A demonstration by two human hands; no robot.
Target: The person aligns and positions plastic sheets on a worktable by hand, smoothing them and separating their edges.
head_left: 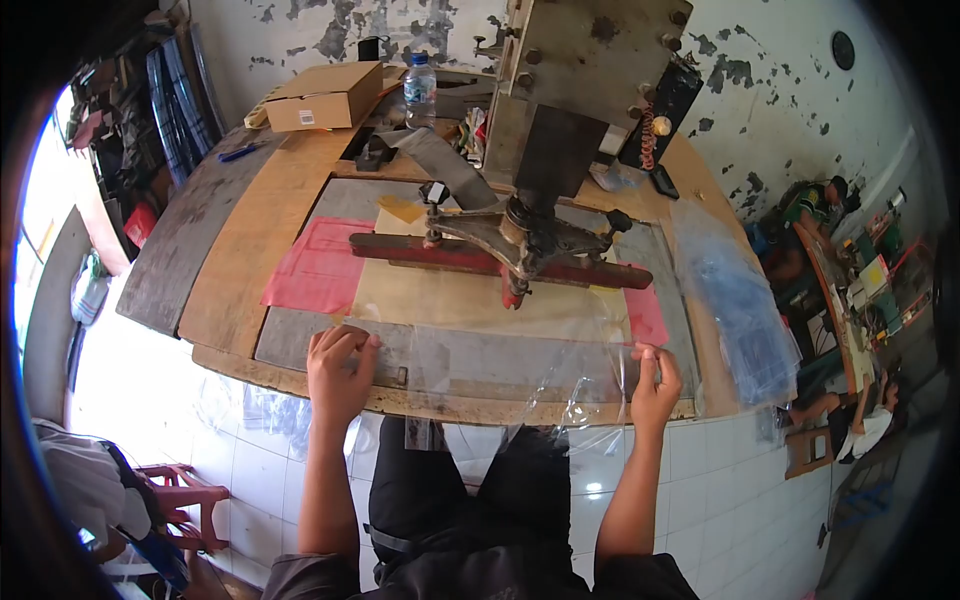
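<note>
We pinch the clear sheet (515, 375) with our right hand (656, 375), thumb and finger almost shut. Our left hand (342, 362) is curled; we can't tell if it holds the sheet. The sheet hangs over the table's (225, 270) front edge. Behind it, the big press bar (450, 254) blocks the middle. A box (325, 97) and bottle (420, 90) stand at the back.

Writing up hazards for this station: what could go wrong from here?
Pinch: the right hand and left hand are just in front of the long bar; fingers could get caught if they reach under it and it lowers.
Creasing: the clear film looks rippled, so it may not lie flat.
Slipping: film hangs past the table's front edge and might drag or snag.
</note>
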